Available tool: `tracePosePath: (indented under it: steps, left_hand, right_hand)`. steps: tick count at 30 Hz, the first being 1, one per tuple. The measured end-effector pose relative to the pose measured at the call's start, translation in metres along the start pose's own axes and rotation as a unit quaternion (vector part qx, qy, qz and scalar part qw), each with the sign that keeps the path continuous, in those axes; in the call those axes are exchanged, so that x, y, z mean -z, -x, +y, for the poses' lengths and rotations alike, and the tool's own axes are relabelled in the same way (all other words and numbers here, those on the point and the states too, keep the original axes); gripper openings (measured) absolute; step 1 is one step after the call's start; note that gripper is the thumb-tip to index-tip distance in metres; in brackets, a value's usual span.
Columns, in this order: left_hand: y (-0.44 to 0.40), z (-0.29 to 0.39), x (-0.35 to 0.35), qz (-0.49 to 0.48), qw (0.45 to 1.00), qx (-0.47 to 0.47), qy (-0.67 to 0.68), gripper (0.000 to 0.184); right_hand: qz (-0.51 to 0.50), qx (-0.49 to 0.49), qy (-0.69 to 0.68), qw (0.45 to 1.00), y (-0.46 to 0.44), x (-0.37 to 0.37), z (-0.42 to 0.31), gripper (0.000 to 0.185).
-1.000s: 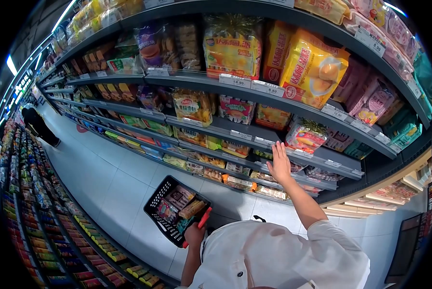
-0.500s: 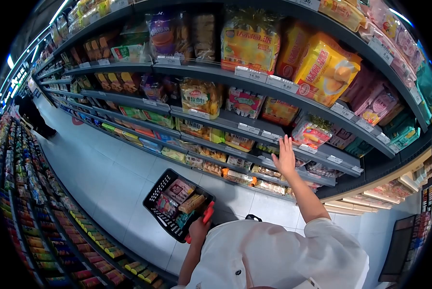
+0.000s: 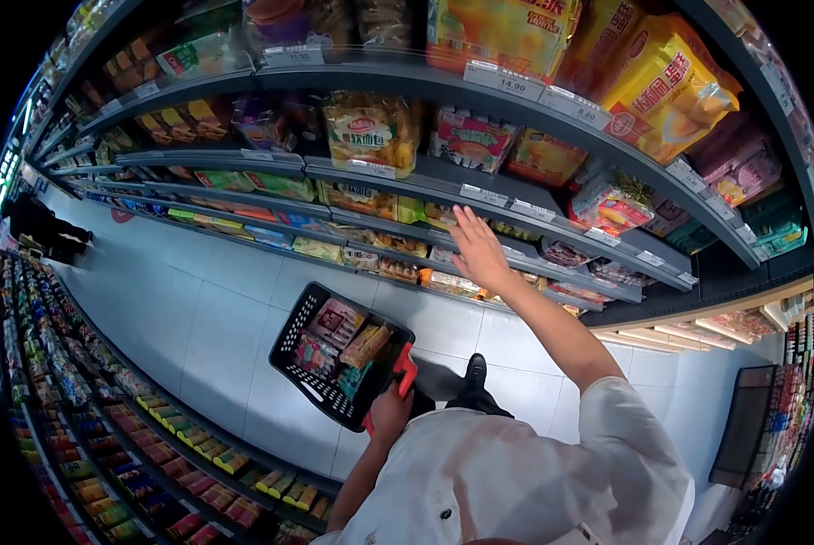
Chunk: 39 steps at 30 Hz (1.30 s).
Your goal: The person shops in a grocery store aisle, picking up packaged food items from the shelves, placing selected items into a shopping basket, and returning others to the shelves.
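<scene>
My left hand [image 3: 390,411] is closed around the red handle [image 3: 405,371] of a black shopping basket [image 3: 289,350]. Inside the basket lie several packages, among them a pink one [image 3: 336,322], a brown one [image 3: 365,345] and a teal one [image 3: 354,377]. My right hand [image 3: 479,247] is stretched out with its fingers apart, holding nothing, in front of the shelf edge [image 3: 529,211]. Above it stand a pink box-like pack [image 3: 472,138] and a clear bread bag [image 3: 370,136]. A red and white pack [image 3: 611,207] sits further right.
Large yellow packs [image 3: 670,86] fill the upper shelf. Another shelf of snacks [image 3: 166,463] runs along the lower left. A person in dark clothes [image 3: 48,227] stands far down the aisle. A dark-framed stand [image 3: 743,427] is at the right. My shoe [image 3: 476,368] shows on the floor.
The view has moved closer to the shelves and tilted down. My right hand has shifted left along the shelf, still open. My shoe has come into view. The basket remains in my left hand.
</scene>
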<state>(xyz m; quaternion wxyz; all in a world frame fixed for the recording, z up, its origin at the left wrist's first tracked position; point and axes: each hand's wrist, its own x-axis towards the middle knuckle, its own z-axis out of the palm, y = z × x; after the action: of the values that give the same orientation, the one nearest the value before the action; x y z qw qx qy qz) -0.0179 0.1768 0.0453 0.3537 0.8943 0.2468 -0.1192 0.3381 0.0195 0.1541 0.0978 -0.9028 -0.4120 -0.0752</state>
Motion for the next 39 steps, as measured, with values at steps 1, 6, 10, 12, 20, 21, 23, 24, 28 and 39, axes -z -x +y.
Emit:
tracePosePath:
  steps: [1, 6, 10, 12, 20, 21, 23, 24, 28, 39]
  left_hand:
    - [-0.001, -0.001, 0.001, 0.004, 1.0, -0.003, 0.002, 0.03]
    - [-0.003, 0.001, 0.014, -0.005, 1.0, 0.01, -0.008, 0.031]
    - [-0.007, -0.002, 0.019, -0.004, 1.0, 0.004, -0.006, 0.035]
    - [-0.008, -0.001, 0.024, -0.001, 1.0, -0.002, 0.003, 0.035]
    - [-0.023, -0.004, 0.025, 0.029, 0.999, -0.012, 0.037, 0.032]
    - [-0.026, -0.006, 0.022, 0.031, 0.999, -0.009, 0.034, 0.033]
    - [-0.029, -0.011, 0.018, 0.033, 0.999, -0.007, 0.033, 0.034]
    - [-0.031, -0.011, 0.016, 0.034, 0.999, -0.008, 0.037, 0.034]
    - [-0.036, -0.014, 0.011, 0.047, 0.998, 0.001, 0.046, 0.035]
    - [-0.044, -0.019, 0.011, 0.041, 0.997, 0.02, 0.057, 0.038]
  right_hand:
    - [-0.008, 0.005, 0.004, 1.0, -0.013, -0.001, -0.004, 0.061]
    - [-0.064, -0.003, 0.062, 0.996, -0.052, -0.018, -0.011, 0.051]
    - [-0.048, -0.024, 0.073, 0.996, -0.059, -0.025, -0.018, 0.04]
    - [-0.052, -0.018, 0.108, 0.993, -0.061, -0.027, -0.021, 0.037]
    - [-0.102, -0.023, 0.121, 0.987, -0.062, -0.024, -0.024, 0.036]
    - [-0.102, -0.024, 0.118, 0.988, -0.062, -0.024, -0.025, 0.038]
    - [-0.116, -0.029, 0.121, 0.985, -0.061, -0.024, -0.026, 0.034]
    - [-0.123, -0.031, 0.123, 0.984, -0.061, -0.023, -0.027, 0.032]
    - [-0.144, -0.027, 0.129, 0.981, -0.063, -0.015, -0.03, 0.034]
    - [-0.173, -0.042, 0.134, 0.975, -0.065, -0.006, -0.036, 0.04]
